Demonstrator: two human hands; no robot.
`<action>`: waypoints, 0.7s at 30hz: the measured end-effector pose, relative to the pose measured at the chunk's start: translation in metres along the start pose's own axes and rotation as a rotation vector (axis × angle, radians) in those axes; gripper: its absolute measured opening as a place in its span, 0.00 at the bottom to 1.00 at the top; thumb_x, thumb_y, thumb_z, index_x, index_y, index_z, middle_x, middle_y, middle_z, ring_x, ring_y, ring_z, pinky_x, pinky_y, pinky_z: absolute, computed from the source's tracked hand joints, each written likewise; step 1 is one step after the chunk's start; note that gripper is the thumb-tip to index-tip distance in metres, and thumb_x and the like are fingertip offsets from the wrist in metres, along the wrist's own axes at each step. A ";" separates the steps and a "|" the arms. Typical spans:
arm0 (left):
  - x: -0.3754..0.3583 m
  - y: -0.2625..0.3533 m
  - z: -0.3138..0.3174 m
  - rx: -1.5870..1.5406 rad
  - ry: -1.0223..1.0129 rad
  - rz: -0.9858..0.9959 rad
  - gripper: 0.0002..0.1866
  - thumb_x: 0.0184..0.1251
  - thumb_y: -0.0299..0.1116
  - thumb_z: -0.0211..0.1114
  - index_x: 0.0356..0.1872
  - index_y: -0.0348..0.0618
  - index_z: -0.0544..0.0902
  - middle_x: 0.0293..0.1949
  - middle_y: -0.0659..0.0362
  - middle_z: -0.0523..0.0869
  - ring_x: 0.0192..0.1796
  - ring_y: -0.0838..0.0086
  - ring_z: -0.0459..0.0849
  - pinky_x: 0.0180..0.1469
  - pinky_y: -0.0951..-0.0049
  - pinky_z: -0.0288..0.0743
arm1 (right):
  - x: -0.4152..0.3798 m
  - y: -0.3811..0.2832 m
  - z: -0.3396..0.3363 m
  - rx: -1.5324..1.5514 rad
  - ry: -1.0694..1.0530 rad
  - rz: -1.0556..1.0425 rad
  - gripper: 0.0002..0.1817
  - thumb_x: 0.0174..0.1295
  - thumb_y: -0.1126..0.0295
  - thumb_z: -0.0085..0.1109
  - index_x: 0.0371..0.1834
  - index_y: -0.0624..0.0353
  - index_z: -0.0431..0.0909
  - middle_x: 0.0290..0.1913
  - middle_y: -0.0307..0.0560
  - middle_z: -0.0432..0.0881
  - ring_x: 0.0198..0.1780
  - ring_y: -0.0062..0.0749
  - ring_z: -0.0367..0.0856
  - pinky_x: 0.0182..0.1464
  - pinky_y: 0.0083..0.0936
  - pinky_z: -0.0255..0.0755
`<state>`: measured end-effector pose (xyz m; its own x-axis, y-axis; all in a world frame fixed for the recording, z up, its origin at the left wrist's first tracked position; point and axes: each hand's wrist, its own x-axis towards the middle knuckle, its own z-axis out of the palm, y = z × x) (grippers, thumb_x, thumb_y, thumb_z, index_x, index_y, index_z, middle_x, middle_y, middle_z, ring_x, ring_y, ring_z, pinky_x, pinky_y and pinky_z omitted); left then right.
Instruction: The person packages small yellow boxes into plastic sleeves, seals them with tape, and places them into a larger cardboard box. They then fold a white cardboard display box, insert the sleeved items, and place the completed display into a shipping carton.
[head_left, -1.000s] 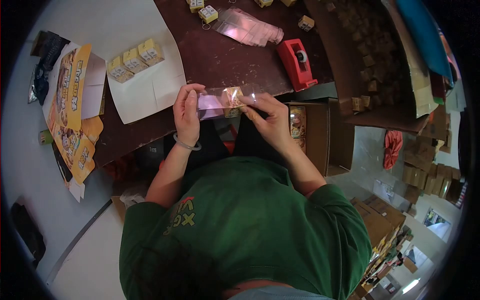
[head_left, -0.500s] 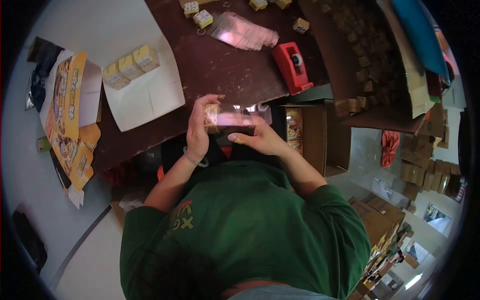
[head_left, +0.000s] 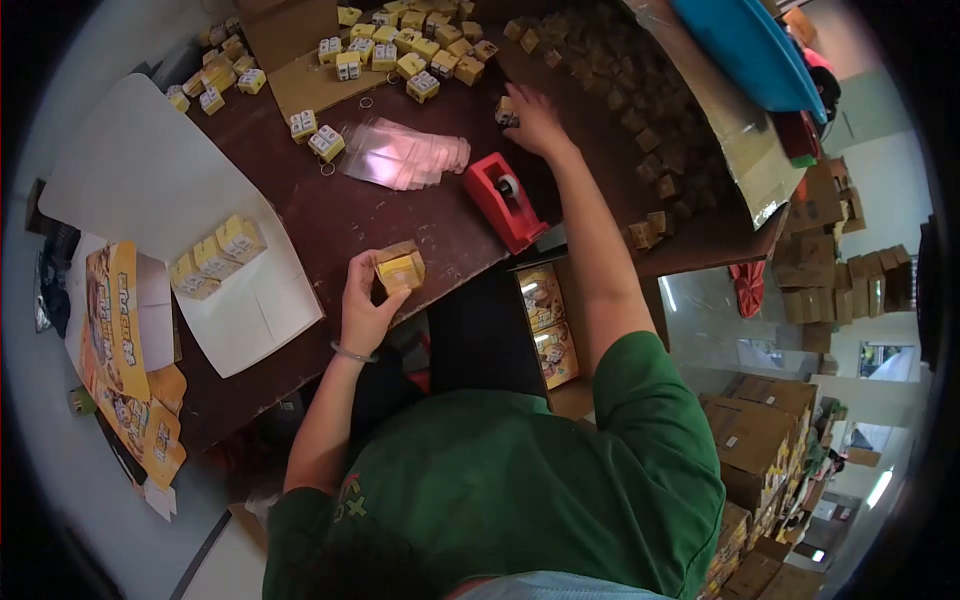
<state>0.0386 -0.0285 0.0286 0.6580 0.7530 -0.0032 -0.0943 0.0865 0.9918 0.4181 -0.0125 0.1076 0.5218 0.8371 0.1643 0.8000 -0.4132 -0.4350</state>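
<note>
Left hand (head_left: 366, 305) grip closed on yellow box (head_left: 401, 270); right hand (head_left: 535, 118) grasps small block (head_left: 506, 112) (far across table).

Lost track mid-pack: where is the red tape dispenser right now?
In the head view the red tape dispenser sits on the dark table, just right of the clear sleeves, between the left hand and the outstretched right hand.

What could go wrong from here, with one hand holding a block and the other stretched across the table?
1. The left hand pinches the yellow block right at the table edge; a slip could drop it off the table.
2. The right hand reaches over the red tape dispenser; pulling back, the forearm might knock it or scatter the clear sleeves.
</note>
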 end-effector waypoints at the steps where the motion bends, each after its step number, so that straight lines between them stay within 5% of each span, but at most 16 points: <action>1: 0.003 -0.006 -0.001 0.081 0.047 -0.018 0.30 0.56 0.18 0.70 0.59 0.38 0.68 0.57 0.54 0.77 0.63 0.70 0.76 0.69 0.70 0.65 | 0.014 0.026 0.017 -0.160 -0.061 0.126 0.18 0.67 0.68 0.62 0.58 0.63 0.77 0.53 0.50 0.83 0.55 0.34 0.82 0.59 0.30 0.75; 4: 0.007 -0.019 -0.001 0.126 0.090 0.022 0.30 0.56 0.18 0.70 0.60 0.38 0.68 0.58 0.53 0.77 0.63 0.70 0.76 0.68 0.70 0.65 | 0.025 0.050 0.034 0.060 -0.175 0.226 0.21 0.67 0.67 0.61 0.61 0.62 0.74 0.54 0.47 0.82 0.55 0.32 0.81 0.58 0.29 0.77; 6: 0.007 -0.026 -0.002 0.135 0.107 0.032 0.30 0.56 0.20 0.71 0.59 0.38 0.69 0.56 0.54 0.78 0.62 0.71 0.77 0.67 0.70 0.67 | 0.021 0.048 0.034 0.596 -0.217 0.195 0.22 0.68 0.66 0.61 0.63 0.62 0.72 0.55 0.46 0.81 0.54 0.31 0.81 0.57 0.29 0.77; 9: 0.007 -0.019 -0.002 0.167 0.108 0.028 0.29 0.55 0.23 0.72 0.58 0.39 0.70 0.54 0.55 0.80 0.60 0.71 0.78 0.65 0.71 0.68 | -0.001 0.026 0.026 1.373 -0.548 0.134 0.22 0.68 0.65 0.59 0.63 0.60 0.72 0.55 0.44 0.81 0.52 0.32 0.82 0.53 0.30 0.80; 10: 0.007 -0.020 -0.002 0.160 0.106 0.038 0.29 0.55 0.23 0.72 0.58 0.38 0.70 0.54 0.55 0.80 0.60 0.71 0.78 0.65 0.71 0.68 | -0.016 -0.005 0.011 1.427 -0.596 0.165 0.21 0.69 0.64 0.59 0.62 0.59 0.71 0.52 0.43 0.81 0.50 0.30 0.82 0.49 0.30 0.80; 13: 0.008 -0.023 -0.005 0.156 0.085 0.062 0.29 0.56 0.23 0.73 0.58 0.38 0.70 0.54 0.55 0.80 0.60 0.71 0.78 0.65 0.71 0.68 | -0.033 -0.032 0.001 1.281 -0.818 0.039 0.22 0.68 0.63 0.60 0.62 0.59 0.71 0.51 0.43 0.81 0.48 0.29 0.82 0.49 0.26 0.78; 14: 0.007 -0.023 -0.007 0.157 0.073 0.058 0.29 0.56 0.24 0.73 0.58 0.38 0.70 0.54 0.55 0.79 0.60 0.71 0.78 0.65 0.71 0.68 | -0.042 -0.048 -0.009 1.029 -0.800 0.073 0.22 0.66 0.64 0.62 0.60 0.59 0.72 0.46 0.42 0.82 0.43 0.23 0.82 0.45 0.22 0.77; 16: 0.002 -0.023 -0.012 0.154 0.049 0.047 0.29 0.56 0.24 0.73 0.58 0.38 0.70 0.55 0.55 0.79 0.61 0.72 0.78 0.66 0.71 0.67 | -0.059 -0.074 -0.012 0.570 -0.652 -0.236 0.21 0.62 0.64 0.65 0.56 0.59 0.75 0.42 0.40 0.82 0.43 0.24 0.81 0.44 0.24 0.76; 20: -0.012 -0.020 -0.019 0.135 0.032 0.040 0.29 0.56 0.23 0.73 0.58 0.38 0.70 0.56 0.56 0.78 0.61 0.73 0.77 0.68 0.72 0.66 | -0.095 -0.096 0.033 0.006 -0.549 -0.530 0.27 0.48 0.67 0.69 0.54 0.60 0.76 0.49 0.55 0.80 0.50 0.52 0.81 0.52 0.40 0.76; 21: -0.013 -0.021 -0.019 0.140 0.036 0.059 0.29 0.56 0.23 0.73 0.59 0.38 0.70 0.56 0.56 0.79 0.62 0.73 0.77 0.68 0.72 0.65 | -0.105 -0.096 0.047 -0.017 -0.568 -0.510 0.27 0.48 0.68 0.69 0.55 0.58 0.76 0.51 0.54 0.78 0.51 0.53 0.81 0.53 0.41 0.76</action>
<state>0.0173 -0.0278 0.0049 0.6270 0.7771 0.0538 -0.0251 -0.0489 0.9985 0.2725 -0.0436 0.0910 -0.1425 0.9797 -0.1413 0.9077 0.0724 -0.4134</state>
